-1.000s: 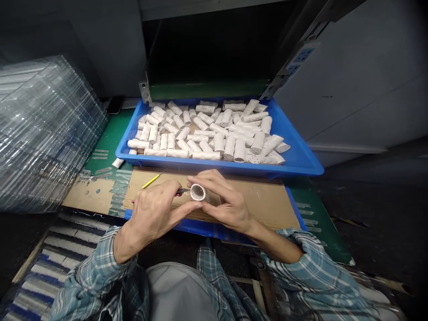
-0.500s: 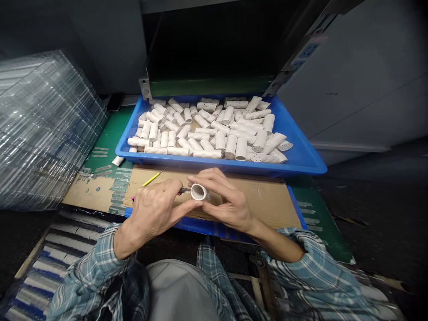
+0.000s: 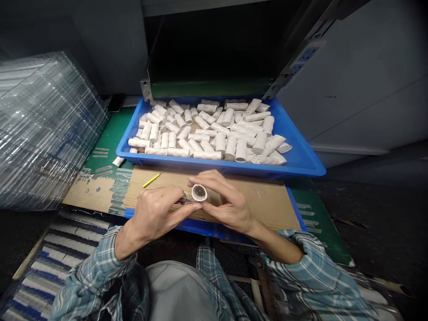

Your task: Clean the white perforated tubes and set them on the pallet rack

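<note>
1. Nearest are the person's plaid sleeves point(image 3: 92, 263), blue-green with white lines, on either side of a light grey garment point(image 3: 180, 292). Off to the left lie pale slats point(image 3: 65, 252) with blue between them.
2. The left hand point(image 3: 155, 211) is closed around a slim tool point(image 3: 181, 201), pinched between thumb and forefinger; its dark end shows just beside the tube, and whether it touches the wall cannot be told.
3. The right hand point(image 3: 225, 200) grips a white tube point(image 3: 199, 192) by its side, fingers curled around it. The tube is between the two hands, above the cardboard, with its pale rim toward the camera and its inside dark.
4. Beneath the hands, a brown cardboard sheet point(image 3: 264, 196) edged with blue covers part of the green tabletop point(image 3: 113, 133).
5. A yellow-handled pick point(image 3: 151, 180) lies on the cardboard beyond the left hand, its thin point toward the tray.
6. Next comes the blue tray point(image 3: 301, 156), holding many white tubes point(image 3: 220, 141) lying at various angles; one loose tube point(image 3: 118, 161) rests outside its left corner.
7. Left of the tray stands a stack of clear plastic point(image 3: 43, 133), with a dark flat object point(image 3: 115, 104) near its far corner.
8. Farther back on the right is a socket strip point(image 3: 302, 59).
</note>
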`<state>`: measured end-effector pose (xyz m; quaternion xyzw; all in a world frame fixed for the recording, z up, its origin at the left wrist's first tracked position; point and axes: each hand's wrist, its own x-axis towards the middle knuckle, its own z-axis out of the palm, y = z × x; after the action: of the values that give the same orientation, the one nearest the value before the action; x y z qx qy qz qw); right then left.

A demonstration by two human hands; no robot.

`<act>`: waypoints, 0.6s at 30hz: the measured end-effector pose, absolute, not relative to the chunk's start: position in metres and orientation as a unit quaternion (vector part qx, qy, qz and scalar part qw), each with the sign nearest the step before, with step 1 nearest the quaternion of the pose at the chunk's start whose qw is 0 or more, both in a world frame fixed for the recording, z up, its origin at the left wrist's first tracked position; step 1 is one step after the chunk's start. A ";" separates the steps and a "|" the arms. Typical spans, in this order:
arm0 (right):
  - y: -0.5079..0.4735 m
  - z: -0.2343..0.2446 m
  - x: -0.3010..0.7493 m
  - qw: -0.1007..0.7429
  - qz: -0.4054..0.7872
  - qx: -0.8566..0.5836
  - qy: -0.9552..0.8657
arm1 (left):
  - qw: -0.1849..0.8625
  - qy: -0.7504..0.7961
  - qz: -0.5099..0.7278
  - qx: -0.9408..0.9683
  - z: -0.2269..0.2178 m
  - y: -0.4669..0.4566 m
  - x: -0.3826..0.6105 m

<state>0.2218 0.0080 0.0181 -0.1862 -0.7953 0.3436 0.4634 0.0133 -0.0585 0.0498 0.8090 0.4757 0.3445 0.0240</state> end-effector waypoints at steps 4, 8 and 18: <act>0.006 0.015 0.222 0.463 0.385 -0.206 -0.771 | 0.015 0.438 0.412 0.799 0.043 -0.060 0.014; 0.004 0.012 0.222 0.458 0.450 -0.231 -0.731 | 0.112 0.341 0.441 0.823 0.043 -0.065 0.013; 0.012 0.013 0.213 0.424 0.748 -0.258 -0.441 | 0.180 0.436 0.502 0.724 0.015 -0.068 0.022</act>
<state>0.2132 0.0125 0.0134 -0.2585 -0.4407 0.7478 0.4241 0.0220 -0.0678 0.0154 0.7244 0.4362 0.5025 0.1802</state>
